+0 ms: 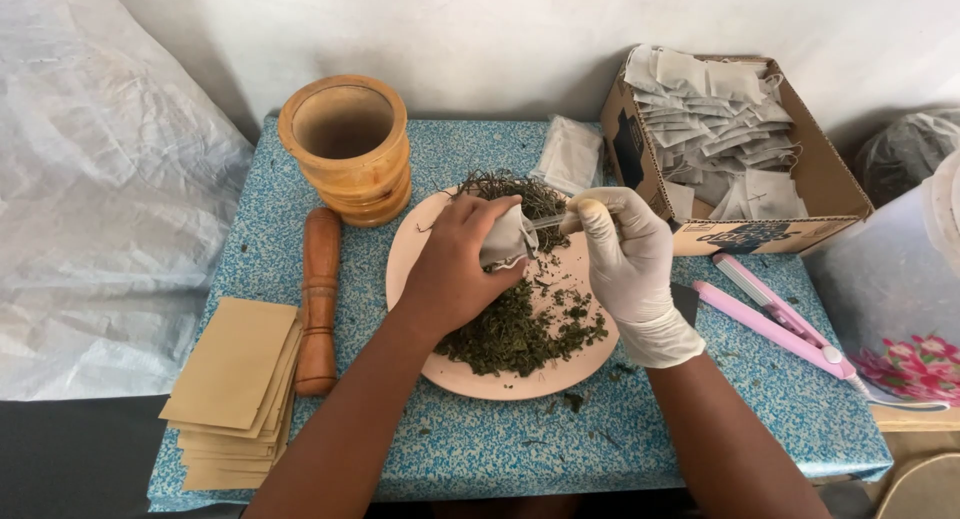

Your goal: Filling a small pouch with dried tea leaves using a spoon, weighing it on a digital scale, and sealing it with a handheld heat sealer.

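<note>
My bare left hand [450,269] holds a small white tea bag [503,237] open over a pink plate [500,384]. My right hand [625,254], in a white glove, pinches a small metal spoon [545,220] whose tip goes into the bag's mouth. The plate carries a heap of crushed green dried leaves [510,334] at the front and a tangle of dried stems [515,191] at the back.
A wooden mortar [347,149] and pestle [318,299] stand to the left, with a stack of brown paper envelopes [235,389] at the near left. A cardboard box of white tea bags [720,129] sits at the back right. A pink heat sealer [775,314] lies on the right.
</note>
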